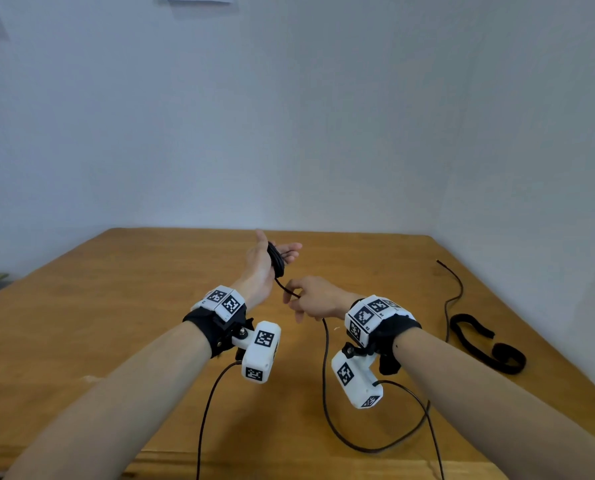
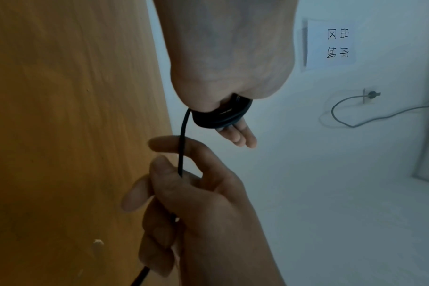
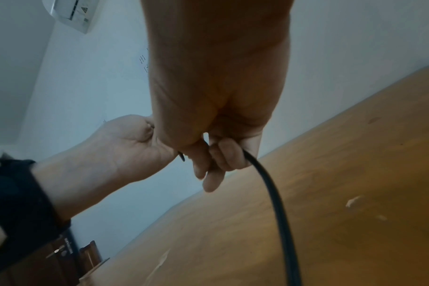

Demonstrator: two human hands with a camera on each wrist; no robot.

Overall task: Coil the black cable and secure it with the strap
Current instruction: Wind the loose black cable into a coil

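We are mid-coil: our left hand (image 1: 266, 259), fingers straight, carries turns of the thin black cable (image 1: 278, 261) at frame centre, our right hand (image 1: 310, 299) pinches the loose run, next another wrap. The black fabric strap (image 1: 479, 344) waits — lower right, untouched.

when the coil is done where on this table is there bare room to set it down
Bare wood lies left of the left hand out to the table edge, and along the far edge beyond both hands. The right side is crowded: the strap lies there, and loose cable trails from the right hand across the near edge and up beside the strap.
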